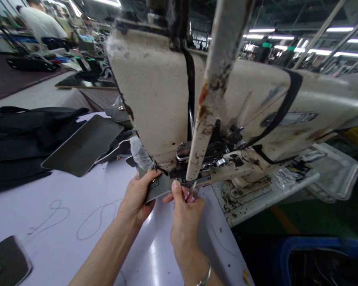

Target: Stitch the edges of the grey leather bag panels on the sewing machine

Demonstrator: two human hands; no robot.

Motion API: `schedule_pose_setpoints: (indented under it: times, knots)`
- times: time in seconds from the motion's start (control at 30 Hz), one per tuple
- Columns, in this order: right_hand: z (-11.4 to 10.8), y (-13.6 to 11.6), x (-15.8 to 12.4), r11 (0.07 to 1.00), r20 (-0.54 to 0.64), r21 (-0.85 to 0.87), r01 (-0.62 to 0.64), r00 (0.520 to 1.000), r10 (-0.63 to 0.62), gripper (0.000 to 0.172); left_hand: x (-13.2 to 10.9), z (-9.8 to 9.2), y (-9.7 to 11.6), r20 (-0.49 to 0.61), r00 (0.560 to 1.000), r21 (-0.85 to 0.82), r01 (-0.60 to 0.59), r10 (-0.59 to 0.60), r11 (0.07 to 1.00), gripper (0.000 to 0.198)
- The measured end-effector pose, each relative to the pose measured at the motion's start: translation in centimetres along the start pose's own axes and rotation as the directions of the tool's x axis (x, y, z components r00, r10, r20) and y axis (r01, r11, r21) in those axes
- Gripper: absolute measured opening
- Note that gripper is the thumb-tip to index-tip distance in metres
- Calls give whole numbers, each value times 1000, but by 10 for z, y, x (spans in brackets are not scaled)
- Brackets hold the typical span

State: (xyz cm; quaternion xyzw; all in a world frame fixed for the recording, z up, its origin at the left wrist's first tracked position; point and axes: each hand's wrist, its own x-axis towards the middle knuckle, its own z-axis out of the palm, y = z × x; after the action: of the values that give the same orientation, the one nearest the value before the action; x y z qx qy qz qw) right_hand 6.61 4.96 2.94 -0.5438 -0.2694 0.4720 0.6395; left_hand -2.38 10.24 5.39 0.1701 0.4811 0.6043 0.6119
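Observation:
A cream industrial sewing machine head [158, 95] fills the upper middle of the view, with a rust-stained metal post [214, 91] in front of it. My left hand [135, 196] grips a dark grey leather bag panel [156, 188] just under the machine's presser area [197, 174]. Close beside it, my right hand [185, 216] pinches a small thin metal tool [192, 190] between thumb and fingers, perhaps thread snips. The needle itself is hidden by the post and the machine parts.
A white work table [56, 198] carries thin loose threads, a stack of black material [20, 143], a grey panel [82, 145] and a panel with a gold clasp [6, 260]. A blue bin [313, 254] sits low at right. A co-worker [40, 24] stands far back at left.

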Motion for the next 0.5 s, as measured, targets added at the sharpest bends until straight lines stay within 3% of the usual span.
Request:
schedule_pose_setpoints:
  times: [0.13,0.37,0.5]
  knots:
    - [2,6,-3,1000,51,-19,0,999,1,41,1,-1,-2,5,1000,3,-5,5,1000,27]
    - [10,11,-4,999,24,44,-5,1000,4,39,1,0,-1,-33,999,-22,-8,7,1000,27]
    - [15,10,-3,999,5,49,13,1000,-14,39,0,4,1,-91,996,-3,11,-11,1000,16]
